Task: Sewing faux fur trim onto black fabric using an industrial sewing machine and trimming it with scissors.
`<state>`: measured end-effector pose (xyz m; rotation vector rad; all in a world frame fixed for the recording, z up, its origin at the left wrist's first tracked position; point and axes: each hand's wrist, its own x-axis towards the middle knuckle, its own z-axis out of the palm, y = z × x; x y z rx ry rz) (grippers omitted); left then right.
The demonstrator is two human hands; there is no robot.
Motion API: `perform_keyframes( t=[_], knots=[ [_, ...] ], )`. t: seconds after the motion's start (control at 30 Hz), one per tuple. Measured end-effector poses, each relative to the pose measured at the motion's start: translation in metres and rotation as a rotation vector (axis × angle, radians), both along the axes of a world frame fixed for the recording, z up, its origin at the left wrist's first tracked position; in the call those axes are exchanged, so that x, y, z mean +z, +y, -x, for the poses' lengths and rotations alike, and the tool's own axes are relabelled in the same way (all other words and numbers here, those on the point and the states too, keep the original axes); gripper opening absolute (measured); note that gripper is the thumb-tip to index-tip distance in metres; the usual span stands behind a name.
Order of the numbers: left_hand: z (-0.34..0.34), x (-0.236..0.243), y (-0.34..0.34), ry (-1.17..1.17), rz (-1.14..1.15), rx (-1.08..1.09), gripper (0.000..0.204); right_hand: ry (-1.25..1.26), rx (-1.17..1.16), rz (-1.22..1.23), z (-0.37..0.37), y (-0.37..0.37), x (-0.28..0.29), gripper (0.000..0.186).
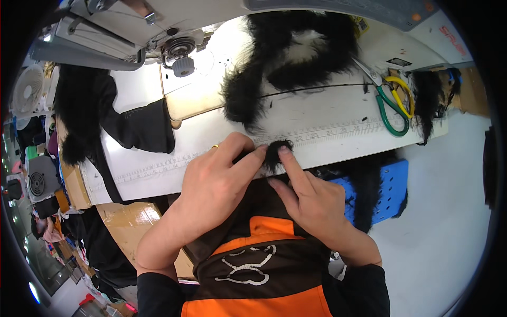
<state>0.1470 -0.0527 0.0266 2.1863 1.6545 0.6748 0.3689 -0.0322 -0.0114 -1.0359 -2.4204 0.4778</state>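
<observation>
A small tuft of black fur fabric [277,153] lies at the front edge of the white sewing table [148,177], over its printed ruler scale. My left hand [214,185] has curled fingers closed on the material at the tuft's left, partly hiding it. My right hand [311,201] holds the tuft's right side, index fingertip pressed on top and thumb lower at the table edge. Above them sit larger black fur strips [243,95] and the machine's needle area.
Sewing machine [182,53] overhead; green-and-yellow scissors [391,119] at right; black fur with plain fabric [140,129] at left; blue perforated stool [391,185] with fur below right; cardboard [121,222] below left; fan [29,90] and heaped fabrics at far left.
</observation>
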Motion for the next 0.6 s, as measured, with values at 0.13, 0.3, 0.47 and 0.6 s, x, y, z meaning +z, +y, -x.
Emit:
perform_keyframes(
  t=[0.13,0.3,0.47,0.6],
  knots=[
    [0.004,-0.003,-0.001,-0.021,0.006,0.014,0.028,-0.127,-0.037,0.044,0.005,-0.003,0.007,0.064],
    [0.025,0.005,-0.019,-0.117,0.058,0.075,0.022,-0.28,-0.086,0.171,0.017,-0.005,0.027,0.063],
    [0.078,0.009,-0.065,-0.256,0.124,0.246,0.028,-0.167,-0.109,0.086,0.01,-0.005,0.02,0.063],
    [0.11,0.006,-0.105,-0.297,0.095,0.435,0.028,-0.152,-0.149,0.134,0.01,-0.009,0.016,0.064]
  ],
)
